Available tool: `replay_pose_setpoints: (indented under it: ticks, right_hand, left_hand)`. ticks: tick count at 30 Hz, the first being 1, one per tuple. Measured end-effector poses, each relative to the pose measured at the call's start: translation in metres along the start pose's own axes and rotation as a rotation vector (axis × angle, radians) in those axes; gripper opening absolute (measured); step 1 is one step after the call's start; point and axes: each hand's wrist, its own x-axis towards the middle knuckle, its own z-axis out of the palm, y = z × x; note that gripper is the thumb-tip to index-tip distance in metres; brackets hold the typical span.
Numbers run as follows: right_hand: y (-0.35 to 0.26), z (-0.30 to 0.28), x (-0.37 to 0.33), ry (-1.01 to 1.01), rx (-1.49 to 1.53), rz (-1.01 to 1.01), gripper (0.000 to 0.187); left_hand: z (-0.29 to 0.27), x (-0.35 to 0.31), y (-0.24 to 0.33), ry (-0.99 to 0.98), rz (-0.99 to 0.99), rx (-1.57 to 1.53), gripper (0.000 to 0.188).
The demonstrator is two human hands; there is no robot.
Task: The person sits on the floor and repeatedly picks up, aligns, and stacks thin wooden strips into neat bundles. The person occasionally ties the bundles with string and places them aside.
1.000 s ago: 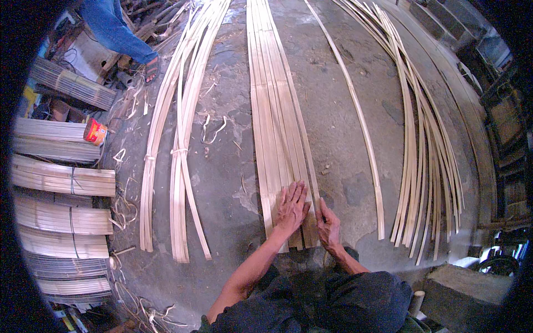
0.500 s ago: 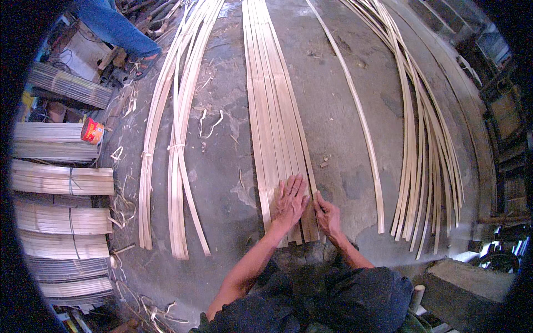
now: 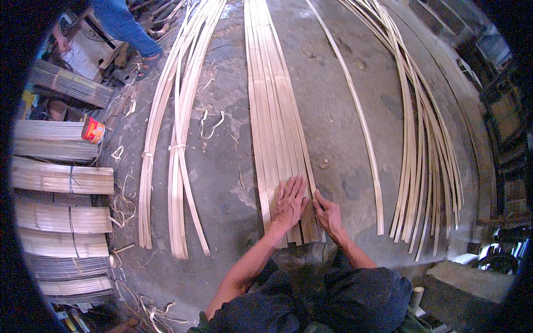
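Observation:
Long pale bamboo strips (image 3: pixel 273 119) lie side by side on the floor in front of me, forming a flat band that runs away to the far edge. My left hand (image 3: pixel 290 202) rests flat across their near part, fingers stretched out and pointing away. At the band's right edge, my right hand (image 3: pixel 328 214) is closed on the outermost bamboo strip (image 3: pixel 304 155), its fingers curled and partly hidden. The near ends of the strips stick out just below my hands, close to my knees.
One loose strip (image 3: pixel 360 105) lies to the right, then a fanned heap of thin strips (image 3: pixel 425 139). Tied strip bundles (image 3: pixel 176 166) are on the left. Stacked slat bundles (image 3: pixel 64 177) and a red tub (image 3: pixel 93 131) line the left side. Another person's leg (image 3: pixel 125 28) shows at far left.
My hands stay almost in the same place on the strips. At the far left, the other person's leg has shifted slightly and a hand has come into view.

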Motion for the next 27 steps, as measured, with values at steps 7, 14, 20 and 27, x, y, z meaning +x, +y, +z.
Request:
replay_pose_setpoints:
  ticks: [7,14,20,27]
  right_hand:
    - [-0.01,-0.004,-0.022,0.262,0.071,-0.316,0.038]
    - [-0.035,0.01,-0.026,0.206,0.103,-0.434,0.046]
    - [-0.053,0.038,-0.038,-0.118,0.203,-0.327,0.042]
    - [-0.035,0.042,-0.061,-0.231,0.12,-0.253,0.033]
  left_hand:
    - [-0.017,0.002,0.007,0.015,-0.005,-0.005,0.051]
    - [-0.047,0.031,0.031,0.449,-0.251,-0.841,0.045]
    - [-0.028,0.024,-0.01,0.428,-0.657,-0.968,0.033]
    - [-0.014,-0.001,-0.078,0.397,-0.624,-0.645,0.025]
